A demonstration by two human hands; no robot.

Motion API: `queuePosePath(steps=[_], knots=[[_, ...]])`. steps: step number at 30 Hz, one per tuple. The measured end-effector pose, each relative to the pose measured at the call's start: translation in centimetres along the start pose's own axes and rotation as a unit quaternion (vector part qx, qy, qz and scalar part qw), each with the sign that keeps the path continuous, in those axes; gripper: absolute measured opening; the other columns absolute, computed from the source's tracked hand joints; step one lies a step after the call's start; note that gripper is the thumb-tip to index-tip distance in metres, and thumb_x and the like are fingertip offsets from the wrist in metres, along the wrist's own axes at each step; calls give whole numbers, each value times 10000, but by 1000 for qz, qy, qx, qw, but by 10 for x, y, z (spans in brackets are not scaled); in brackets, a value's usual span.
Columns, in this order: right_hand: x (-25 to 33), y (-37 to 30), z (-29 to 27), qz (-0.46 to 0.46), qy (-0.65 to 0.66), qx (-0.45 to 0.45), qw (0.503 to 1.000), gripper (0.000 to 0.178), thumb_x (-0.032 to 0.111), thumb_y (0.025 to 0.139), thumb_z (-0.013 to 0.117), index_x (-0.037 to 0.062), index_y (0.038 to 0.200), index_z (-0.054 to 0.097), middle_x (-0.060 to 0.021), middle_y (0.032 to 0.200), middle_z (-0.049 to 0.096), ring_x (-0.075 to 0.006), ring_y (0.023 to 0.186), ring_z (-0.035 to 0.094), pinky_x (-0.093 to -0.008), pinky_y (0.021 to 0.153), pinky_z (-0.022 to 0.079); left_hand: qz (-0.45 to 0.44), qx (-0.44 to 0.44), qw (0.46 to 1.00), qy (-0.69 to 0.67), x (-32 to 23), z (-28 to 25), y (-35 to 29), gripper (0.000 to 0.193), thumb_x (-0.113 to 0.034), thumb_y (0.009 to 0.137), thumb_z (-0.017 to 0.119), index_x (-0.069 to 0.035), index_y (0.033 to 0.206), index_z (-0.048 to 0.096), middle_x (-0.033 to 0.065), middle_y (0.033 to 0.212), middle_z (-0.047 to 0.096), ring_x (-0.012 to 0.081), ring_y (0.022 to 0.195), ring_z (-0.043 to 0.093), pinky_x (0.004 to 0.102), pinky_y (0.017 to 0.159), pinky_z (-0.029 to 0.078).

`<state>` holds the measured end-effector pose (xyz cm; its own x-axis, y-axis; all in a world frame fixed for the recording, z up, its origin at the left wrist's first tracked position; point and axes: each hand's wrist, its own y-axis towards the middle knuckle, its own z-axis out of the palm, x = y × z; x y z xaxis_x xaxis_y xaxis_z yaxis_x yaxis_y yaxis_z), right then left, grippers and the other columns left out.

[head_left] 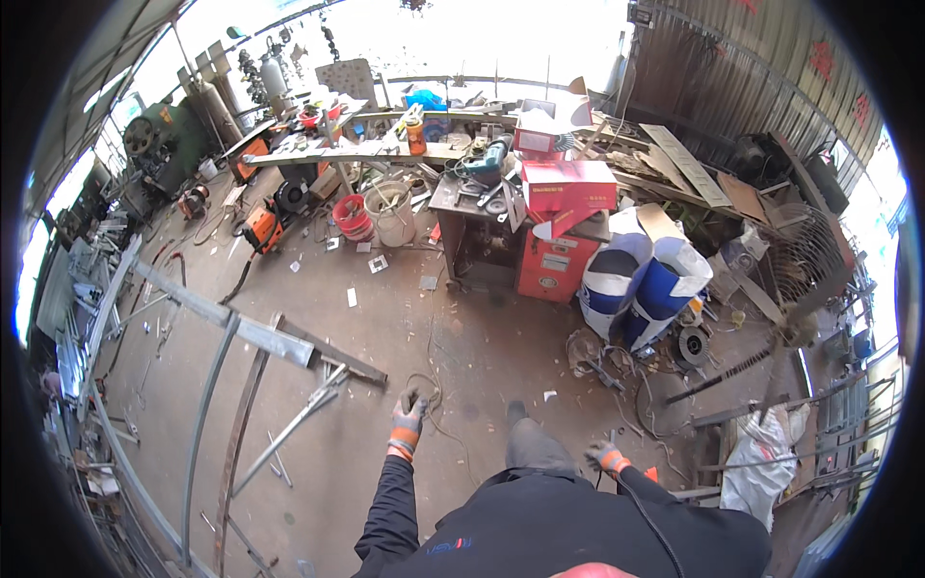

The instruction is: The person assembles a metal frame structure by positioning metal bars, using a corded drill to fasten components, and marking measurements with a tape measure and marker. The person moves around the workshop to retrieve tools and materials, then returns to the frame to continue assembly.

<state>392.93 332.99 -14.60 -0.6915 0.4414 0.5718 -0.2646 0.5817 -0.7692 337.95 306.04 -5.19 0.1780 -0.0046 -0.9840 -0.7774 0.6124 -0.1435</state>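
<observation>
My left hand point(409, 414), in a grey and orange work glove, is held out over the brown floor with its fingertips apart and nothing visible in it. Just left of it lies the end of a steel bar point(358, 367), not touched. My right hand point(607, 457), gloved alike, is at my right side with its fingers curled. A thin black cable point(647, 512) runs from near this hand across my dark sleeve. What the fingers hold is hidden. By the right wrist shows a small orange piece point(651, 474), whose kind I cannot make out.
A long metal frame point(207, 306) spans the floor at left, with loose tubes point(289, 432) beside it. Ahead stand a red cabinet point(553, 262), a cluttered workbench point(462, 199), buckets point(390, 216) and an orange machine point(261, 229). Blue-white drums point(658, 299), cables and a white sack point(761, 462) are at right.
</observation>
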Motion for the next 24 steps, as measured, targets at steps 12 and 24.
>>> queuePosePath(steps=[12,24], knots=[[807,521,102,-353,-89,-156,918,848,407,941,873,45,1643,565,-261,1397,760,-369,1303,731,-442,1123,555,-242,198,728,611,51,2,232,377,-194,1147,500,-56,1412,730,157,1409,754,315,1313,716,466,1093,553],[1122,726,100,-146,-80,-241,956,1470,610,710,1016,-104,1735,241,-344,1719,463,-417,1602,495,-422,1315,397,-277,333,624,651,33,-100,534,617,-160,1096,508,-37,1696,434,146,1722,512,400,1577,489,558,1314,340]])
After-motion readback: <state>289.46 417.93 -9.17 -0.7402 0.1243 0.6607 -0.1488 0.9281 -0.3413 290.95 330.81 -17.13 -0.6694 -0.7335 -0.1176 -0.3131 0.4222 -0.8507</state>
